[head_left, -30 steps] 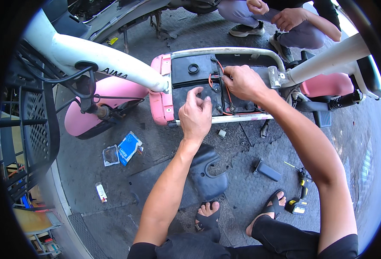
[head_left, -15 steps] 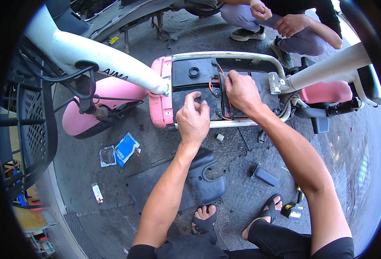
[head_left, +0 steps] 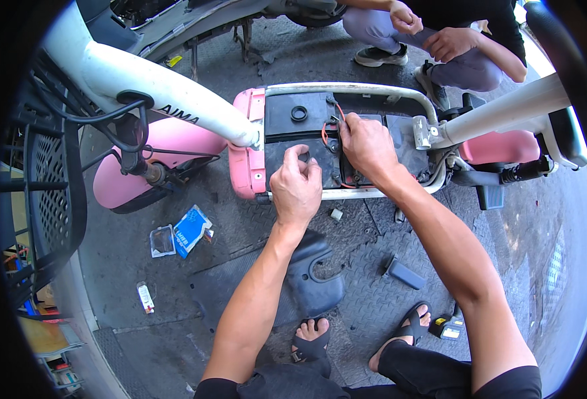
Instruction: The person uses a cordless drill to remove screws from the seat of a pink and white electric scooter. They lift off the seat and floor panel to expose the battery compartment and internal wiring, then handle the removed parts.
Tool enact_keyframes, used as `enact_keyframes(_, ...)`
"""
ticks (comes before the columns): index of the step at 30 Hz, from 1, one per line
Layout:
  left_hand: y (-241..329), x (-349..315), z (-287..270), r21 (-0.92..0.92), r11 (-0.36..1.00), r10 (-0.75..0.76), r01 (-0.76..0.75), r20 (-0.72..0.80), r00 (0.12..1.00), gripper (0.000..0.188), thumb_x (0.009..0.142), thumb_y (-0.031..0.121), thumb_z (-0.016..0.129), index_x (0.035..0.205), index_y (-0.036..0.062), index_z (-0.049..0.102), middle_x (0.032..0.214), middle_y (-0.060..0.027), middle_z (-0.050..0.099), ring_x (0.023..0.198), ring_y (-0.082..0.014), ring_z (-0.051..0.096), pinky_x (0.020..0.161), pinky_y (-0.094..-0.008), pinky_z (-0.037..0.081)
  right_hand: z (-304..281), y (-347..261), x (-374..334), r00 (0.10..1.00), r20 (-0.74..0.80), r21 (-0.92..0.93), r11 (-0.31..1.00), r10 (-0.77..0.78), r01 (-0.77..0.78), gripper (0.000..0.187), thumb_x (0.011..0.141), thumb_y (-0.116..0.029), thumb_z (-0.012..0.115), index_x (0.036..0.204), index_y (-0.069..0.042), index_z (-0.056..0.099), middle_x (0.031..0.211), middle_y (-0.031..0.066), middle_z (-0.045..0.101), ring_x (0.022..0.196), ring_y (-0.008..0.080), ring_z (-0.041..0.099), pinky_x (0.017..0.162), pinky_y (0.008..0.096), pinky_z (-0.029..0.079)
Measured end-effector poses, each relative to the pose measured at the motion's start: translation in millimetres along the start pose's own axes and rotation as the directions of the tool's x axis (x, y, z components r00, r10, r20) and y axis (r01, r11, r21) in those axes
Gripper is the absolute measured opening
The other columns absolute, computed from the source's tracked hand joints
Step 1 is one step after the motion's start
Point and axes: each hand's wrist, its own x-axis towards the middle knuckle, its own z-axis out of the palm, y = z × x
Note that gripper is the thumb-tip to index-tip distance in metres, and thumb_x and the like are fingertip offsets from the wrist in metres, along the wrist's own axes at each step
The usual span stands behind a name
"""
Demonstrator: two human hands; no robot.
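Note:
Several black batteries [head_left: 287, 101] lie in the open white-framed floor compartment [head_left: 353, 86] of a pink and white electric scooter [head_left: 248, 166]. My right hand [head_left: 371, 146] is closed in a pinch above the batteries' middle. A thin red wire [head_left: 341, 110] runs into its fingertips; the exact grip is partly hidden. My left hand [head_left: 296, 186] rests on the near left battery, fingers curled and thumb close to the forefinger. Something dark shows between them, too unclear to name. A black ring-shaped handle [head_left: 299, 114] sits on the far left battery.
A person [head_left: 452, 41] squats at the far right, hands together. On the floor lie a black plastic cover [head_left: 317, 286], a blue packet [head_left: 192, 231], a clear plastic pack [head_left: 162, 241], a dark oblong block [head_left: 405, 273] and a yellow-black power tool [head_left: 449, 326]. A black basket [head_left: 53, 189] stands left.
My right hand has shifted slightly left, its fingertips drawing in near the red wire. My left hand has stayed nearly in place.

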Motion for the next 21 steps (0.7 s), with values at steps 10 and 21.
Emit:
enact_keyframes(10, -2, 0, 1, -0.017, 1.0, 0.0, 0.0, 0.003, 1.0, 0.023, 0.098, 0.007, 0.077, 0.119, -0.0014, 0.073, 0.066, -0.0094, 0.068, 0.057, -0.0201, 0.066, 0.061, -0.0372, 0.053, -15, 2, 22, 0.994, -0.047, 0.116, 0.989, 0.097, -0.091, 0.036, 0.108, -0.031, 0.065, 0.102, 0.001, 0.08, 0.101, 0.0334, 0.077, 0.101, 0.0536, 0.075, 0.093, 0.0617, 0.059)
enact_keyframes(21, 1, -1, 0, -0.029, 0.999, 0.014, -0.015, -0.031, 0.999, 0.021, 0.097, 0.006, 0.077, 0.117, -0.0011, 0.073, 0.066, -0.0094, 0.068, 0.056, -0.021, 0.067, 0.06, -0.0386, 0.052, -23, 4, 48, 0.998, 0.057, -0.028, 0.999, 0.022, -0.02, 0.03, 0.104, -0.028, 0.066, 0.104, -0.003, 0.083, 0.102, 0.0276, 0.08, 0.1, 0.0485, 0.077, 0.093, 0.0572, 0.061)
